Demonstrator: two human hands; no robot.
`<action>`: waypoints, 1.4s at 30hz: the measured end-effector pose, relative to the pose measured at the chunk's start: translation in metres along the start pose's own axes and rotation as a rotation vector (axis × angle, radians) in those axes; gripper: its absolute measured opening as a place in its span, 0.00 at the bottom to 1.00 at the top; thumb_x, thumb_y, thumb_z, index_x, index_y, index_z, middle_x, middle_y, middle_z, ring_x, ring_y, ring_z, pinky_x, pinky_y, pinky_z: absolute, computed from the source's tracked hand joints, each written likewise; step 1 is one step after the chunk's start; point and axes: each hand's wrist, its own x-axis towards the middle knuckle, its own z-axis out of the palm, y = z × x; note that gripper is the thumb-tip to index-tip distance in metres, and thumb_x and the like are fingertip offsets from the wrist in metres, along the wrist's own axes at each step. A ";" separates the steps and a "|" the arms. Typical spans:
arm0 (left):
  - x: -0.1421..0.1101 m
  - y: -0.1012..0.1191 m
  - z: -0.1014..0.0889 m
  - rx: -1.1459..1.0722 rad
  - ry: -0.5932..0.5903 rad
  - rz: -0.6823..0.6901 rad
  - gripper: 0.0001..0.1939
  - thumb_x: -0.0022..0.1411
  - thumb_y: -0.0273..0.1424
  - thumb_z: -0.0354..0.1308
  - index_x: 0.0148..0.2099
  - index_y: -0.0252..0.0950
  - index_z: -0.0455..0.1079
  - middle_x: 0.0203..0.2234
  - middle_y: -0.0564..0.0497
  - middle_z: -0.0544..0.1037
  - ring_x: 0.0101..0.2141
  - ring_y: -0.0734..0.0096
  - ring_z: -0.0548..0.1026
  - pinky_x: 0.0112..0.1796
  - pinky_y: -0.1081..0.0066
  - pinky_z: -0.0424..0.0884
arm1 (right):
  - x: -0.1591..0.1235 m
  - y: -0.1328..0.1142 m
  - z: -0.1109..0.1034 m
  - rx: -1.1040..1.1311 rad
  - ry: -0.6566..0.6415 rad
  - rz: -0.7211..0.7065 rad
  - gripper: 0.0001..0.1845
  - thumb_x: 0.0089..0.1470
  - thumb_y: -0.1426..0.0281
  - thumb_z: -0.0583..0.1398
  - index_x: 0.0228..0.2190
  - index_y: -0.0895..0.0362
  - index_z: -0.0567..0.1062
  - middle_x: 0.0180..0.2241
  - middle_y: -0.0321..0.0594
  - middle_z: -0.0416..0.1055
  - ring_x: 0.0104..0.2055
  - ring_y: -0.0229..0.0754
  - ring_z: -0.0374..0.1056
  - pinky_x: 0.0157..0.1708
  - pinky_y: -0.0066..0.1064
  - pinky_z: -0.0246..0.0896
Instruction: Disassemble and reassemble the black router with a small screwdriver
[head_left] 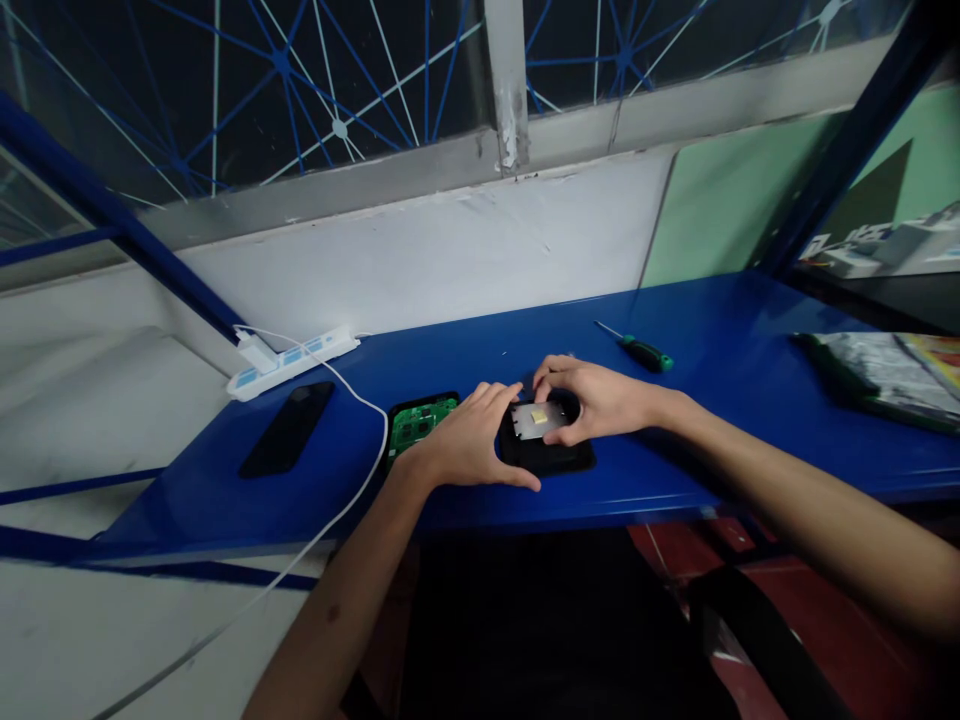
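Observation:
A silver metal plate (pixel 528 425) with a small yellowish pad (pixel 538 416) on it lies over a black plastic housing (pixel 559 460) near the table's front edge. My right hand (pixel 589 395) pinches the plate from the right, its thumb at the near edge and its fingers curled at the far side. At the housing's left side is my left hand (pixel 472 435), thumb and fingers stretched apart. Whether it touches the housing I cannot tell. Partly hidden behind that hand, a green circuit board (pixel 420 418) sits in a black frame.
A screwdriver (pixel 645 354) with a green and black handle lies toward the back right. On the left are a black phone (pixel 288 430) and a white power strip (pixel 300 364), with a white cable (pixel 360 487) trailing forward. A silvery bag (pixel 870 370) rests on the right of the blue table (pixel 720 420).

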 end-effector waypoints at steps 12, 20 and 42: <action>0.019 0.003 -0.023 0.211 0.241 0.049 0.29 0.64 0.45 0.61 0.60 0.34 0.62 0.53 0.42 0.71 0.53 0.51 0.68 0.53 0.55 0.67 | 0.002 0.009 0.001 -0.301 0.319 -0.087 0.25 0.52 0.56 0.66 0.46 0.60 0.73 0.47 0.51 0.70 0.47 0.55 0.69 0.47 0.48 0.67; 0.029 -0.008 -0.020 0.162 0.467 0.139 0.24 0.63 0.41 0.63 0.57 0.37 0.66 0.46 0.47 0.73 0.47 0.58 0.67 0.48 0.60 0.68 | 0.001 0.007 0.001 -0.277 0.419 -0.117 0.26 0.54 0.56 0.64 0.50 0.58 0.69 0.49 0.52 0.67 0.50 0.55 0.68 0.49 0.49 0.67; 0.025 -0.027 -0.017 0.139 0.490 0.075 0.29 0.61 0.45 0.63 0.60 0.38 0.66 0.29 0.52 0.73 0.37 0.60 0.70 0.42 0.62 0.66 | 0.001 0.008 0.003 -0.198 0.351 0.092 0.31 0.55 0.54 0.63 0.55 0.55 0.69 0.30 0.39 0.75 0.33 0.46 0.70 0.37 0.38 0.61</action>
